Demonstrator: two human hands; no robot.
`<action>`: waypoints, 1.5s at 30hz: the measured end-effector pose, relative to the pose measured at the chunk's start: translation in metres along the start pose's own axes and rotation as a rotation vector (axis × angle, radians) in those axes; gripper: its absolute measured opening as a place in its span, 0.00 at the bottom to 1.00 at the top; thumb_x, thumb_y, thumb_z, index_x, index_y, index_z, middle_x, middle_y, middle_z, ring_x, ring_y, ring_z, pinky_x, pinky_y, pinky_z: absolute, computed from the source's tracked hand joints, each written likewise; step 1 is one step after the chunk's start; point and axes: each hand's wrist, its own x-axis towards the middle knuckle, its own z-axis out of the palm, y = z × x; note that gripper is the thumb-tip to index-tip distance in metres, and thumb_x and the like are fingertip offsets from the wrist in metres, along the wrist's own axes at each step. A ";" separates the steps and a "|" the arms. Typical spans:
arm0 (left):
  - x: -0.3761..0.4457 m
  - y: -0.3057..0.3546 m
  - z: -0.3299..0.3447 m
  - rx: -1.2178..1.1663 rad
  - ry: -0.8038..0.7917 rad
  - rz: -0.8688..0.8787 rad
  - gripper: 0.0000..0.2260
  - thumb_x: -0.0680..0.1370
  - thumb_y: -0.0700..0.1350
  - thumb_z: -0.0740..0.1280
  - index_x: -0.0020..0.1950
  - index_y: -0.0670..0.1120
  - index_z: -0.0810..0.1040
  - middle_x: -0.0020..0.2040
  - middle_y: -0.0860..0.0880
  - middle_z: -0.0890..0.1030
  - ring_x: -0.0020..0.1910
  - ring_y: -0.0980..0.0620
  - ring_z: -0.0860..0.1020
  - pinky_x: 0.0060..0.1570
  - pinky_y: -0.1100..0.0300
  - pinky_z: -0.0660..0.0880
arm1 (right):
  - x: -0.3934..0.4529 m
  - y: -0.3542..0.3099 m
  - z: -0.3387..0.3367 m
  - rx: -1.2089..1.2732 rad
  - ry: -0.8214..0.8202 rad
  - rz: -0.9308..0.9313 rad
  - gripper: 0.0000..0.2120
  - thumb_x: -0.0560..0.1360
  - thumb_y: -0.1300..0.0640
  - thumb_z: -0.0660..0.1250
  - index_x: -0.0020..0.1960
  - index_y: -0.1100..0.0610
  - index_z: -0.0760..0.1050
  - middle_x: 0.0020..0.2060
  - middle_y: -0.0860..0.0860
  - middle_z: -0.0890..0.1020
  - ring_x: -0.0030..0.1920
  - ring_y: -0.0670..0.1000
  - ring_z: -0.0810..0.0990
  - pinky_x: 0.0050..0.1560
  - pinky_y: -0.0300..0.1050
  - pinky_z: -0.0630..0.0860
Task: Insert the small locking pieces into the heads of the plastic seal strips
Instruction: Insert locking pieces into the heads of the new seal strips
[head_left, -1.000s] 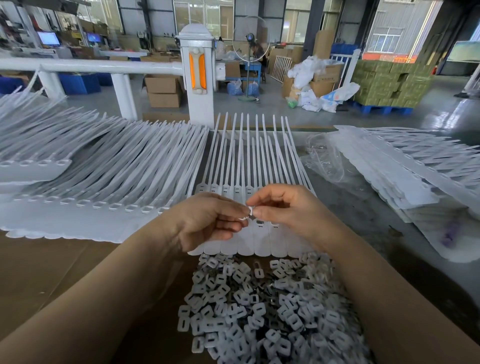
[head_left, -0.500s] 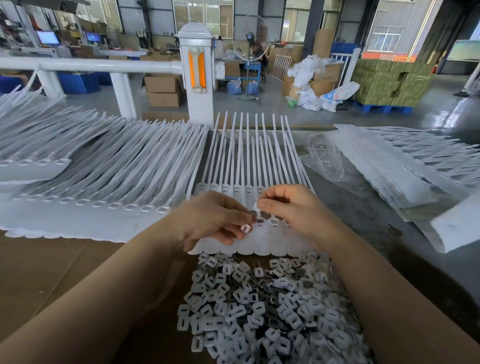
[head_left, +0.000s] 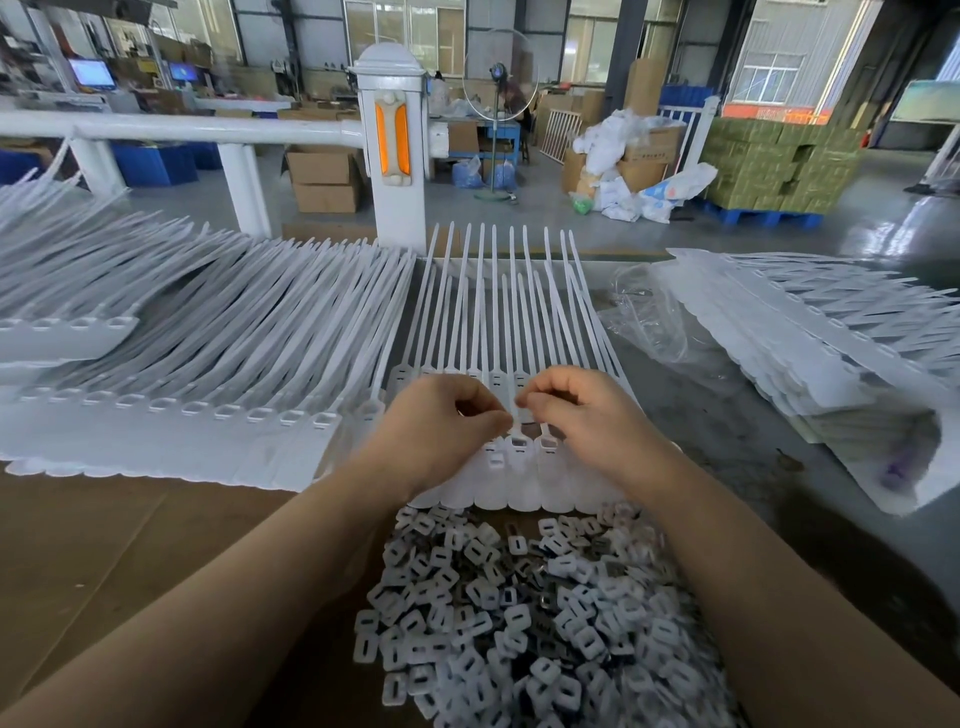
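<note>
Both hands hover over a fanned sheet of joined seal strips (head_left: 511, 470), fingertips nearly meeting above the row of heads. The left hand (head_left: 441, 423) has its fingers curled in, thumb against forefinger; whatever it pinches is too small to make out. The right hand (head_left: 576, 410) curls the same way, its fingertips (head_left: 524, 401) bunched just above a strip head, and whether they hold a locking piece cannot be told. Directly beneath the fingertips, two strip heads (head_left: 519, 441) show open rectangular slots. Nearer the person than the fingers, between the forearms, lies a heap of small locking pieces (head_left: 509, 613). Left of the fingers spreads a wide stack of strips (head_left: 208, 364); to their right sits another stack (head_left: 810, 343) beside crumpled clear plastic (head_left: 649, 322).
</note>
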 end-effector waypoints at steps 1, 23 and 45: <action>0.000 0.000 0.002 -0.022 0.004 -0.023 0.05 0.74 0.51 0.72 0.39 0.54 0.82 0.32 0.56 0.80 0.28 0.65 0.74 0.29 0.69 0.68 | 0.001 0.002 0.000 0.008 0.047 0.021 0.10 0.81 0.60 0.63 0.46 0.49 0.79 0.42 0.42 0.80 0.38 0.37 0.79 0.35 0.29 0.72; 0.003 0.004 0.023 0.038 0.018 -0.231 0.08 0.73 0.54 0.70 0.37 0.52 0.82 0.32 0.52 0.83 0.32 0.54 0.77 0.62 0.39 0.73 | 0.005 0.006 0.003 0.017 0.086 0.099 0.06 0.80 0.56 0.64 0.51 0.50 0.79 0.46 0.47 0.83 0.46 0.46 0.82 0.50 0.44 0.79; -0.002 -0.006 0.010 0.476 0.001 0.369 0.06 0.79 0.50 0.66 0.52 0.58 0.82 0.45 0.57 0.79 0.46 0.58 0.76 0.61 0.50 0.67 | 0.007 0.008 0.002 0.024 0.085 0.124 0.05 0.80 0.55 0.64 0.51 0.50 0.79 0.40 0.47 0.82 0.40 0.43 0.80 0.38 0.36 0.71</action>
